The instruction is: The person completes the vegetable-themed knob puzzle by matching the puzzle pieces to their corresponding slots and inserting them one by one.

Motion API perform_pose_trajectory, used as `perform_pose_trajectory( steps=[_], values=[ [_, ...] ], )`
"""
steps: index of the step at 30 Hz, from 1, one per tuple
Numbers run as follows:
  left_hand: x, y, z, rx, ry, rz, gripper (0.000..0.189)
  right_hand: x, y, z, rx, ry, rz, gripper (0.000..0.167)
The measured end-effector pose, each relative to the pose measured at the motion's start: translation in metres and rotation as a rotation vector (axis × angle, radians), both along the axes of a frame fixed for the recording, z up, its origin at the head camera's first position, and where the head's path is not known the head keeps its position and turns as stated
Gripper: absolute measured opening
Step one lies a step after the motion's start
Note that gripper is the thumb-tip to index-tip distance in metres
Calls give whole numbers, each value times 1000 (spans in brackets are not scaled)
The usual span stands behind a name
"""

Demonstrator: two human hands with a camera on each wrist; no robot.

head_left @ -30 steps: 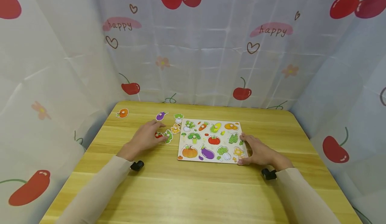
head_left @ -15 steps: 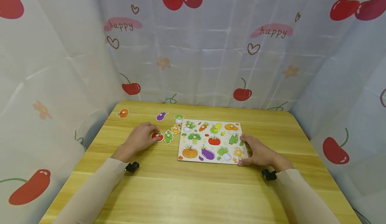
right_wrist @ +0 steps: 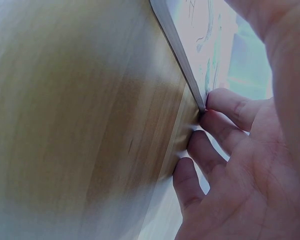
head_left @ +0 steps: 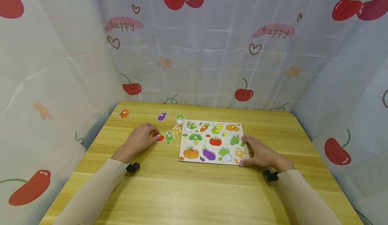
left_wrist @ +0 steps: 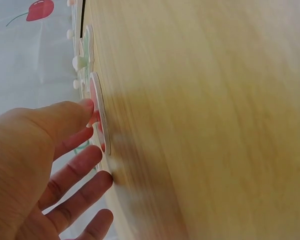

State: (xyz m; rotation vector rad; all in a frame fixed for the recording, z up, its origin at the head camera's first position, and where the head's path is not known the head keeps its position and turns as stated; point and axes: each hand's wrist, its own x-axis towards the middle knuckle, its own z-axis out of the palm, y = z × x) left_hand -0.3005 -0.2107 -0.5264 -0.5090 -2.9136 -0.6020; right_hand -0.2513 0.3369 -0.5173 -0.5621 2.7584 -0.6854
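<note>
Across wood-grain tabletop (head_left: 194, 191), pinching loose tomato piece (head_left: 160, 137), apparently by its hidden knob, with left hand (head_left: 139, 139) left of vegetable puzzle board (head_left: 225, 142), bracing its right edge with spread right hand (head_left: 263, 154), apparently five knobbed pieces (head_left: 204, 127) in, six, tomato included, out

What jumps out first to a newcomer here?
Probably the colorful vegetable puzzle board mid-table, its right edge held by the right hand, against the big red cherries on the curtain behind. Next, left of the board, the left hand pinching the red tomato piece beside other loose pieces. Last, the orange piece sitting alone near the table's far left corner.
</note>
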Motion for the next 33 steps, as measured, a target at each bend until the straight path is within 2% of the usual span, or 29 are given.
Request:
perform_pose_trajectory(
  steps=[15, 33],
  values=[
    [-2, 1, 2, -5, -14, 12, 11, -1, -1, 3, -1, -7, -2, 126],
    [0, 3, 2, -12, -12, 11, 12, 0, 0, -1, -5, -1, -8, 125]
  ],
)
